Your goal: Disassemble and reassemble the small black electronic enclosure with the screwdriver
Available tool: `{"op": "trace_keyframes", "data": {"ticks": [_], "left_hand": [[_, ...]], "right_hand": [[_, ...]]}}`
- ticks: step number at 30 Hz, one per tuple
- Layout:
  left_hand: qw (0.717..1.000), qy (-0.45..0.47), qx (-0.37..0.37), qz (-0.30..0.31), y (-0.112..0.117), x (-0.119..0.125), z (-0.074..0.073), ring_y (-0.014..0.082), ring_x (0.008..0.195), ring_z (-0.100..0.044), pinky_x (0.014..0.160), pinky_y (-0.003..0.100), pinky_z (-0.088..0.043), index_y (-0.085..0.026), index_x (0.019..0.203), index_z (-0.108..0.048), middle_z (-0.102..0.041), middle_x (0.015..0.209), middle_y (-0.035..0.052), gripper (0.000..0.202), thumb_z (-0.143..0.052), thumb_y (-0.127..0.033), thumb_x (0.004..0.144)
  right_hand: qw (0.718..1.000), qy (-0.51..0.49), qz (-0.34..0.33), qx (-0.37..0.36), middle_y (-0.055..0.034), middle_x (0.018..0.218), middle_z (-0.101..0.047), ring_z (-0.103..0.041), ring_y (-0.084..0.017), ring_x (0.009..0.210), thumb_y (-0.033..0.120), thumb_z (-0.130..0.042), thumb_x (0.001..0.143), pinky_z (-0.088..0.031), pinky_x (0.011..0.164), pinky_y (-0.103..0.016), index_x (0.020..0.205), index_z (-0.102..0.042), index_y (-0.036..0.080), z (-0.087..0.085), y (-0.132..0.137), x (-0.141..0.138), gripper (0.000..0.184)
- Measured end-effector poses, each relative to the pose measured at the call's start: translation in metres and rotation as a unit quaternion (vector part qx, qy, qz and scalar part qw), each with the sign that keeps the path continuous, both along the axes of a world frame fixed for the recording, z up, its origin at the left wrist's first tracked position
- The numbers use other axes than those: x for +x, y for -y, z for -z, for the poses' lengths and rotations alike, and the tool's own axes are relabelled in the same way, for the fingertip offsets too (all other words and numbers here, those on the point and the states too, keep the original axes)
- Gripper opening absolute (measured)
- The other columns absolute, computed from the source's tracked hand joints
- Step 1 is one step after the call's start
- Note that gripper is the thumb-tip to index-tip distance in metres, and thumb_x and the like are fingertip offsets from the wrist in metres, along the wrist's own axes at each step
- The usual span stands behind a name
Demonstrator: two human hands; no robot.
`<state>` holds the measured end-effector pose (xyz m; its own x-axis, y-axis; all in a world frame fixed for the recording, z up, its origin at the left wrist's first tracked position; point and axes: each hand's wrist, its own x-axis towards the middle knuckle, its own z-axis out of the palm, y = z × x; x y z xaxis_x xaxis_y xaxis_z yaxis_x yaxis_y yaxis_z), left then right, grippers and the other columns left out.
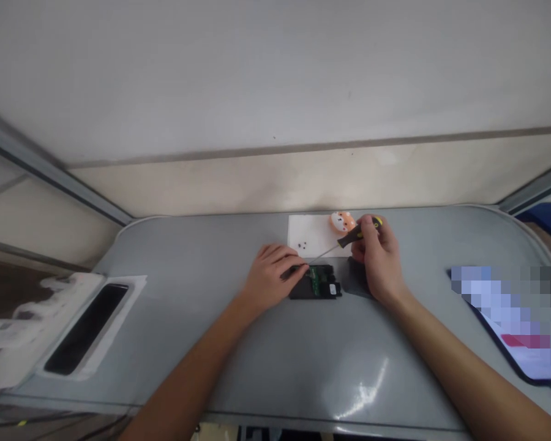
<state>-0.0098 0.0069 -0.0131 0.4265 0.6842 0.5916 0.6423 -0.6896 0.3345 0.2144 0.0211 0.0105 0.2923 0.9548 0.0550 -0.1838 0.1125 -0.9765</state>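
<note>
Screwdriver (349, 238) in right hand (382, 263), left hand (273, 277) on device (320, 286)

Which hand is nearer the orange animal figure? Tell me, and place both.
Right. The right hand, gripping the screwdriver, sits just right of the orange figure. The left hand lies farther off, below-left, resting on the opened device.

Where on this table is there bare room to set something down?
Bare table lies between the phone and the left hand, along the front edge, and between the right hand and the screen. Around the device, screwdriver and white sheet it is crowded.
</note>
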Motion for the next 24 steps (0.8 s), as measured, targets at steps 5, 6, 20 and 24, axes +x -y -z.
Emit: {"op": "trace_keyframes", "data": {"ticks": [5, 6, 20, 24], "left_hand": [[1.000, -0.006, -0.001, 0.012, 0.0002, 0.0000, 0.0003, 0.0172, 0.087, -0.069, 0.086, 0.036, -0.049, -0.024, 0.095, -0.075, -0.076, 0.092, 0.0016, 0.012, -0.066, -0.028, 0.100], [1.000, -0.008, -0.003, 0.011, 0.0003, -0.0001, 0.0004, 0.0173, 0.088, -0.069, 0.086, 0.037, -0.049, -0.024, 0.095, -0.075, -0.076, 0.092, 0.0018, 0.012, -0.065, -0.028, 0.100], [1.000, 0.015, 0.008, -0.001, 0.0016, 0.0037, -0.0011, 0.0174, 0.087, -0.070, 0.086, 0.037, -0.050, -0.023, 0.090, -0.073, -0.076, 0.089, 0.0013, 0.012, -0.066, -0.027, 0.099], [1.000, 0.015, -0.007, 0.004, 0.0024, 0.0028, -0.0029, 0.0182, 0.088, -0.070, 0.086, 0.038, -0.050, -0.024, 0.091, -0.074, -0.076, 0.091, 0.0016, 0.012, -0.067, -0.030, 0.099]], "right_hand": [[1.000, 0.005, 0.003, 0.000, 0.0054, 0.068, -0.046, -0.035, -0.006, 0.049, 0.062, -0.067, 0.090, -0.028, 0.041, -0.020, 0.087, -0.057, 0.023, 0.0005, 0.0015, -0.0008, 0.041], [1.000, 0.006, 0.004, 0.000, 0.0055, 0.068, -0.046, -0.035, -0.006, 0.049, 0.062, -0.067, 0.090, -0.028, 0.041, -0.020, 0.088, -0.057, 0.023, 0.0011, 0.0015, -0.0008, 0.040], [0.999, -0.031, 0.004, 0.008, 0.0063, 0.068, -0.041, -0.034, -0.007, 0.051, 0.058, -0.068, 0.091, -0.029, 0.042, -0.019, 0.085, -0.056, 0.023, 0.0035, -0.0002, -0.0024, 0.037], [1.000, -0.023, -0.007, 0.012, 0.0061, 0.069, -0.043, -0.034, -0.007, 0.051, 0.058, -0.067, 0.092, -0.030, 0.043, -0.020, 0.086, -0.056, 0.023, 0.0014, 0.0006, -0.0031, 0.037]]}}
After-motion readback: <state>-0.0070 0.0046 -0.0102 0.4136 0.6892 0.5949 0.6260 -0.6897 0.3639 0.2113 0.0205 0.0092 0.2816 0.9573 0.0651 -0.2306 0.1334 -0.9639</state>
